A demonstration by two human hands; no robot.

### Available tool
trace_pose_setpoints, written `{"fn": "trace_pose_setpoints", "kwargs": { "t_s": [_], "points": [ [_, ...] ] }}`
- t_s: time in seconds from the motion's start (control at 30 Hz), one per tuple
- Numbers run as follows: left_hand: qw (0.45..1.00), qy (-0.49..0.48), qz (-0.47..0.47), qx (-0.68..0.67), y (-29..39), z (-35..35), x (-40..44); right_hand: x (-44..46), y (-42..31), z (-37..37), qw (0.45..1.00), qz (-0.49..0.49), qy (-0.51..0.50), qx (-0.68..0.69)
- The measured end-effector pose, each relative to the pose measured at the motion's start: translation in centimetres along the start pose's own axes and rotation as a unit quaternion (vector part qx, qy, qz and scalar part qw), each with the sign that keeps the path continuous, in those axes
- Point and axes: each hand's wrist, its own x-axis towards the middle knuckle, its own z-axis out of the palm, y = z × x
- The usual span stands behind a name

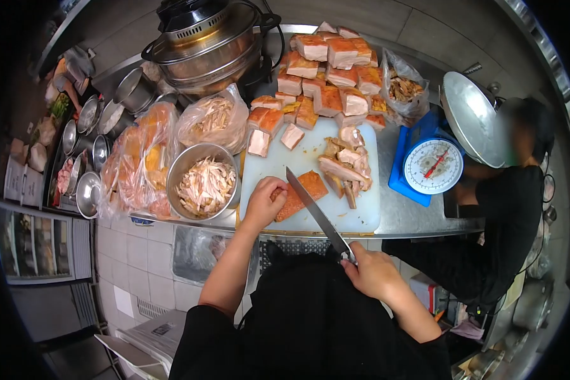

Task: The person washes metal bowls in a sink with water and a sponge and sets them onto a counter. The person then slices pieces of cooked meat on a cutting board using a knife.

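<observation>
My right hand (372, 271) grips the handle of a long kitchen knife (318, 214), its blade slanting up and left over a slab of roast pork (309, 188) with browned skin. The blade lies across the slab; how deep it sits I cannot tell. With curled fingers, my left hand (266, 201) holds the slab's left side, beside the blade. Under the meat is a white cutting board (367, 218). Trimmed bones and meat strips (347, 163) lie to the right on the board, and two small pork blocks (291, 136) sit near its back left.
Many roast pork blocks (328, 69) are piled behind the board. To the left stand a metal pot of sliced meat (204, 183) and filled plastic bags (142, 161). A blue scale (432, 166) stands at right, near a seated person in black (506, 209).
</observation>
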Motion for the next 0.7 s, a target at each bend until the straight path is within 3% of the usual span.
{"fn": "trace_pose_setpoints", "kwargs": {
  "t_s": [0.07, 0.7],
  "points": [
    [0.999, 0.008, -0.031, -0.025, 0.4, 0.3, -0.1, -0.1, -0.5, -0.3, 1.000, 0.001, 0.003, -0.002],
    [0.999, 0.036, 0.006, -0.001, -0.3, 0.4, -0.3, -0.1, -2.8, 0.0, 1.000, 0.001, -0.013, -0.024]
  ]
}}
